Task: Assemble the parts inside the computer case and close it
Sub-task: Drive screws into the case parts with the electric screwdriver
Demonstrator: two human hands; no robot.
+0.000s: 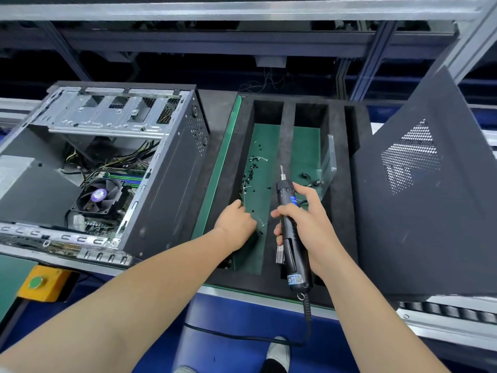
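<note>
Black, cylindrical plastic formed the electric screwdriver [291, 254], gripped bit-upward in the curled fingers of the right hand [309, 222]. The left hand [236, 224] reached, fingers bent downward, among small black screws [250, 175] on the green floor of a matte foam tray [341, 211] (whether it pinched one could not be told). The open sheet-metal computer case [161, 184] lay just left of both hands; a dark perforated side panel [430, 211] leaned at right.
</note>
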